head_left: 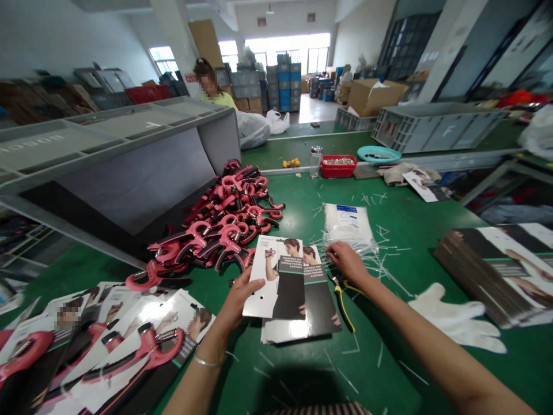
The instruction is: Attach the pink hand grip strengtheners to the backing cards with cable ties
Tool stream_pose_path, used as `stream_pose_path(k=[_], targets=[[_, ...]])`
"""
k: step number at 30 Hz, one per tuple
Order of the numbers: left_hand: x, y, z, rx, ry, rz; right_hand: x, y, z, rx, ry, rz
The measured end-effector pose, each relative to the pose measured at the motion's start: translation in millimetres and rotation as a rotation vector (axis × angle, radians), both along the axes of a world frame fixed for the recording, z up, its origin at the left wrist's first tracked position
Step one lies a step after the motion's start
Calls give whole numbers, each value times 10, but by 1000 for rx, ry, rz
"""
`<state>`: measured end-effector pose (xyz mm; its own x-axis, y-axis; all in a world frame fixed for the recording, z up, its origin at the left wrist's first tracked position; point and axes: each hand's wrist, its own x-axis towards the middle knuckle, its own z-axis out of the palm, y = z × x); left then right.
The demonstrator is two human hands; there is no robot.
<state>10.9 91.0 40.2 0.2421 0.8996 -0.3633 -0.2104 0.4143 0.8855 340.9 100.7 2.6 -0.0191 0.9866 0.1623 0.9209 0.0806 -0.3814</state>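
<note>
My left hand grips a printed backing card by its left edge, thumb on the front. Beneath it, more such cards lie in a small stack on the green table. My right hand is at the loose white cable ties, its fingers drawn together. Whether a tie is between the fingertips is too small to tell. Just beyond that hand lies a clear bag of cable ties. Yellow-and-black pliers rest beside the card stack, below my right wrist.
Red-and-black hand grippers form a heap at left, before a grey crate. Grippers on cards lie front left. A white glove and card stacks are right. A red tray stands behind; a person is beyond.
</note>
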Motion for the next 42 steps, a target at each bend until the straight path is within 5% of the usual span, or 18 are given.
stream_pose_path(k=[4,12,16,22,29,42], targets=[[41,58,3,-19,-16,-79,8,135,-77,-54,-91,26],[-110,-521,-13,-122,-166,127,55,231,-81,-134,-101,46],[-135,-435,32,-62,-92,215,134,256,-50,-118,-5,16],[-292,-182,206,22,-14,177,489,377,186,-30,281,-108],[-88,-149,15,-1,-9,85,568,343,231,-63,541,-143],[-31,-300,-123,-30,-152,123,600,241,311,-116,734,-82]])
